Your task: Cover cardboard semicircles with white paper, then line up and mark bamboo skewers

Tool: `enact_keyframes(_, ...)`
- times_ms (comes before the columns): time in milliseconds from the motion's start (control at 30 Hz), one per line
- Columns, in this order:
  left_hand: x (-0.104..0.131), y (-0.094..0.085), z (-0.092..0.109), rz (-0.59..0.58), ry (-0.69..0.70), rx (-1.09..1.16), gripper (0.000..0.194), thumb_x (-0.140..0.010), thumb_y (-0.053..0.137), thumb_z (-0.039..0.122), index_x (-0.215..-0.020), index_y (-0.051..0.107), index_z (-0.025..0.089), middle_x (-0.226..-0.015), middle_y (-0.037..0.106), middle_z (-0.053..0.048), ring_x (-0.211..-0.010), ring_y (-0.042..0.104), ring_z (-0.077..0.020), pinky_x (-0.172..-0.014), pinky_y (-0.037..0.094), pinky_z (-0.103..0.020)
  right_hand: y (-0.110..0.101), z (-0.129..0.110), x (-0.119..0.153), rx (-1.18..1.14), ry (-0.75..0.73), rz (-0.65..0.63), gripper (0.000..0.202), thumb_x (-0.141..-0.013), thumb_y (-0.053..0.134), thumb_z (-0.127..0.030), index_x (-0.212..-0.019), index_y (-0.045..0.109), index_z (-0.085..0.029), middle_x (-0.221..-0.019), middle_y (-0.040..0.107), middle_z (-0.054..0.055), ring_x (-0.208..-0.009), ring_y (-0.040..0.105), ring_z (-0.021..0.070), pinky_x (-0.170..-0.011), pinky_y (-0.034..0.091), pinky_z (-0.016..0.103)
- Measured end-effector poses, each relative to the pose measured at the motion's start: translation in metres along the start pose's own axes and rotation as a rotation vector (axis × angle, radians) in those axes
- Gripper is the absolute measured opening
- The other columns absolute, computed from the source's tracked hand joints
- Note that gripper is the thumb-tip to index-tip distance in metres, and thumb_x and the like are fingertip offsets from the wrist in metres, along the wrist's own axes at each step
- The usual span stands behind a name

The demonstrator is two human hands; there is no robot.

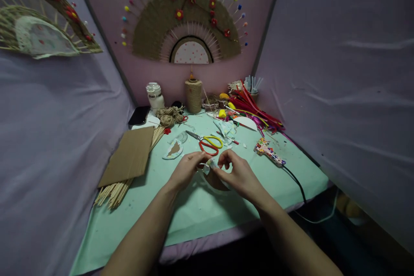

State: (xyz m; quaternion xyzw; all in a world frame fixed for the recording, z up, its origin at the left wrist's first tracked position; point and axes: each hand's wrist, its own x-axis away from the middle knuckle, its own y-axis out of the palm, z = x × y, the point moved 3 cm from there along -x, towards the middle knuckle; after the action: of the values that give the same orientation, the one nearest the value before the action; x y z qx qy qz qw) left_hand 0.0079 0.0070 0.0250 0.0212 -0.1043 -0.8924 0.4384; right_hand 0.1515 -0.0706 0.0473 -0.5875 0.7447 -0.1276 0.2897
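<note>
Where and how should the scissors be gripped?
The scissors are probably best gripped by the red and yellow handles, with the right hand coming from the near right: the loops lie that side, the blades point away left.

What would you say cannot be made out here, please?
Head view: part of the brown piece, behind the left hand and right hand.
Head view: middle of the sticks, under the cardboard sheet.
Head view: rest of the left fan, cut off by edges.
Head view: contents of the jar, too small and dim.
</note>
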Motion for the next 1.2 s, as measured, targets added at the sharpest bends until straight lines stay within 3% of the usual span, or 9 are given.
enact_keyframes(133, 0.001, 0.0, 0.0, 0.008, 0.032, -0.06, 0.013, -0.068, 0.077, 0.026, -0.077, 0.073, 0.016, -0.077, 0.069, -0.003, -0.072, 0.058, -0.0142, -0.069, 0.044, -0.022, 0.003, 0.003, 0.0, -0.011, 0.009, 0.018, 0.012, -0.074, 0.061, -0.026, -0.076, 0.049, -0.023, -0.07, 0.059, -0.003, -0.061, 0.051, 0.0135, -0.059, 0.04, 0.026)
enact_keyframes(233, 0.002, 0.0, 0.001, -0.067, 0.028, 0.002, 0.028, -0.064, 0.079, 0.018, -0.092, 0.074, 0.018, -0.095, 0.071, -0.006, -0.087, 0.062, -0.0171, -0.078, 0.045, -0.023, 0.002, 0.004, 0.002, 0.018, 0.011, 0.037, 0.013, -0.074, 0.061, -0.026, -0.076, 0.048, -0.023, -0.071, 0.059, -0.002, -0.062, 0.052, 0.0136, -0.059, 0.04, 0.026)
enact_keyframes(400, 0.001, -0.001, 0.001, -0.039, 0.024, 0.066, 0.025, -0.079, 0.066, 0.036, -0.092, 0.074, 0.016, -0.098, 0.07, -0.009, -0.092, 0.062, -0.0197, -0.084, 0.045, -0.027, 0.001, -0.003, 0.005, 0.066, -0.019, 0.025, 0.014, -0.076, 0.061, -0.028, -0.075, 0.049, -0.023, -0.072, 0.059, -0.002, -0.064, 0.052, 0.0144, -0.063, 0.04, 0.028)
enact_keyframes(500, 0.002, 0.001, 0.001, -0.105, -0.005, -0.033, 0.023, -0.07, 0.076, 0.026, -0.092, 0.074, 0.017, -0.096, 0.07, -0.008, -0.091, 0.061, -0.0199, -0.082, 0.045, -0.026, -0.001, -0.002, 0.005, 0.048, -0.018, 0.05, 0.014, -0.075, 0.062, -0.026, -0.075, 0.048, -0.023, -0.072, 0.058, -0.002, -0.064, 0.052, 0.0143, -0.062, 0.039, 0.028)
enact_keyframes(633, 0.004, -0.001, 0.003, -0.173, 0.048, 0.04, 0.057, -0.059, 0.083, 0.015, -0.114, 0.068, 0.023, -0.12, 0.065, -0.01, -0.11, 0.058, -0.0238, -0.088, 0.046, -0.028, -0.002, 0.006, 0.001, -0.16, 0.074, 0.05, 0.017, -0.073, 0.065, -0.027, -0.077, 0.049, -0.023, -0.07, 0.057, -0.003, -0.06, 0.05, 0.0126, -0.058, 0.04, 0.026)
enact_keyframes(833, 0.002, -0.011, 0.0, -0.058, -0.063, 0.01, 0.039, -0.064, 0.081, 0.026, -0.1, 0.071, 0.016, -0.096, 0.073, -0.008, -0.083, 0.067, -0.021, -0.074, 0.052, -0.028, -0.001, 0.018, -0.013, -0.505, 0.156, 0.005, 0.026, -0.072, 0.069, -0.038, -0.084, 0.053, -0.021, -0.077, 0.064, 0.0, -0.064, 0.061, 0.0155, -0.057, 0.048, 0.029)
enact_keyframes(967, 0.005, -0.034, 0.014, 0.129, -0.063, 0.246, 0.044, -0.064, 0.081, 0.022, -0.105, 0.068, 0.017, -0.093, 0.074, -0.009, -0.076, 0.069, -0.0204, -0.069, 0.055, -0.028, -0.014, 0.023, -0.048, -0.067, 0.098, 0.115, 0.017, -0.084, 0.056, -0.035, -0.094, 0.058, -0.021, -0.092, 0.068, 0.005, -0.078, 0.066, 0.0178, -0.066, 0.05, 0.03)
enact_keyframes(1033, 0.008, -0.045, 0.022, 0.144, -0.055, 0.336, 0.049, -0.063, 0.08, 0.019, -0.11, 0.066, 0.018, -0.089, 0.074, -0.008, -0.071, 0.07, -0.0194, -0.063, 0.055, -0.026, -0.006, 0.028, -0.072, 0.373, 0.11, -0.079, 0.014, -0.086, 0.055, -0.03, -0.092, 0.062, -0.021, -0.093, 0.07, 0.007, -0.084, 0.065, 0.0191, -0.069, 0.047, 0.029)
enact_keyframes(1200, 0.012, -0.06, 0.028, 0.125, -0.029, 0.433, 0.053, -0.063, 0.077, 0.015, -0.115, 0.063, 0.017, -0.083, 0.073, -0.007, -0.064, 0.069, -0.0168, -0.055, 0.054, -0.021, 0.037, 0.043, -0.12, 0.626, 0.191, -0.361, 0.012, -0.064, 0.077, -0.019, -0.066, 0.067, -0.015, -0.076, 0.07, 0.015, -0.077, 0.066, 0.0263, -0.061, 0.044, 0.029)
